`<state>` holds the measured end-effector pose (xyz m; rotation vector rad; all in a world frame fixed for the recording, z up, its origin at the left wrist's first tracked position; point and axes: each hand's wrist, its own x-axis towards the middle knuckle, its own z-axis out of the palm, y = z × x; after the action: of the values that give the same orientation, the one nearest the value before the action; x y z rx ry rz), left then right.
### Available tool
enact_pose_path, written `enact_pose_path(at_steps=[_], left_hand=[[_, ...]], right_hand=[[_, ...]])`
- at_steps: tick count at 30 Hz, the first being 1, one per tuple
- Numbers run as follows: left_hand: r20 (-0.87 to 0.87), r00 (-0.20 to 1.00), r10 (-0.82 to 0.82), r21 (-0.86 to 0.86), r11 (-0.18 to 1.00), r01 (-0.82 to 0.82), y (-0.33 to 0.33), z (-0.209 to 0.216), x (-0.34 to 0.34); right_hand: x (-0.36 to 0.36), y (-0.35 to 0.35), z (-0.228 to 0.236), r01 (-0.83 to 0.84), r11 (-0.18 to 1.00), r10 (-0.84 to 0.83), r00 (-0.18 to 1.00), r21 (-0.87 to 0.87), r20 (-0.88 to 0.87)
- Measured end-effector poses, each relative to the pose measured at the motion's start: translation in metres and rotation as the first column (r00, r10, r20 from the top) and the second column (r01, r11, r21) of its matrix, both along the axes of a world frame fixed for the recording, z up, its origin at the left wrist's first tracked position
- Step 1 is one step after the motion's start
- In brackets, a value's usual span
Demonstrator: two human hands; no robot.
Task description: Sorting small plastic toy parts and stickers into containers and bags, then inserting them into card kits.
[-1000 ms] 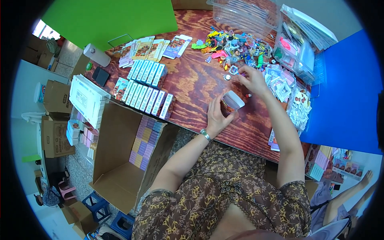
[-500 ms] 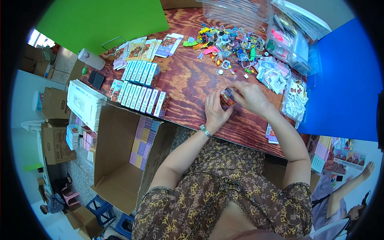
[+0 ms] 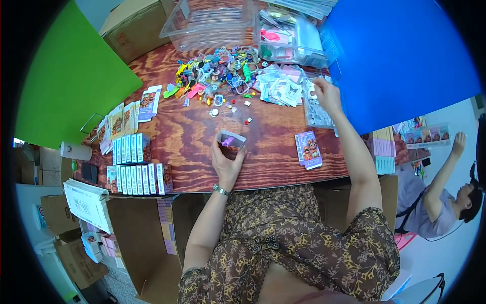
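My left hand (image 3: 226,164) is wrapped round a small open-topped carton (image 3: 240,140), held upright near the table's front edge. Inside the carton shows a purple piece (image 3: 228,142). My right hand (image 3: 330,97) is over a clear tray (image 3: 318,120) of small white and black printed pieces at the right. Its fingers are pinched together; whether something thin is between them is too small to tell. A flat purple carton (image 3: 310,149) with cartoon figures lies on the table between my two arms.
A pile of colourful small trinkets (image 3: 217,73) spreads across the far table. Printed cards (image 3: 283,86) lie beside the tray. Rows of filled cartons (image 3: 136,178) stand at the left. Clear bins (image 3: 207,30) and a blue panel (image 3: 405,61) border the table. Another person (image 3: 430,202) is at right.
My right hand has left the carton and moved right and away, to the tray. The left hand still holds the carton, whose open top now shows. The whole view has turned rightward.
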<state>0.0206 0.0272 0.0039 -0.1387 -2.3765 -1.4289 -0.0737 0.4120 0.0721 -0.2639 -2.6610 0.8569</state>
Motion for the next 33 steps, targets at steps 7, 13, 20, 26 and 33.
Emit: enact_pose_path(at_steps=[7, 13, 20, 26, 33], left_hand=[[-0.02, 1.0, -0.017, -0.038, 0.999, 0.017, -0.003, -0.003, 0.001], [-0.014, 1.0, -0.017, -0.059, 0.998, 0.016, -0.002, -0.004, 0.0], [-0.027, 1.0, -0.011, -0.051, 0.999, 0.01, -0.002, -0.005, 0.0], [-0.019, 1.0, -0.015, -0.045, 0.999, 0.014, -0.002, -0.003, 0.001], [-0.003, 1.0, -0.016, -0.023, 1.0, 0.016, -0.003, -0.002, 0.002]], right_hand=[[-0.002, 0.026, -0.03, 0.042, 0.916, -0.124, 0.976, 0.399, 0.182], [-0.005, 0.042, -0.02, -0.028, 0.962, -0.035, 0.974, 0.271, 0.225], [-0.001, 0.04, -0.012, 0.041, 0.905, -0.146, 0.965, 0.423, 0.218], [0.0, 0.052, -0.019, 0.128, 0.896, -0.202, 0.97, 0.425, 0.134], [0.012, 0.042, 0.008, 0.177, 0.984, -0.176, 0.971, 0.01, 0.162]])
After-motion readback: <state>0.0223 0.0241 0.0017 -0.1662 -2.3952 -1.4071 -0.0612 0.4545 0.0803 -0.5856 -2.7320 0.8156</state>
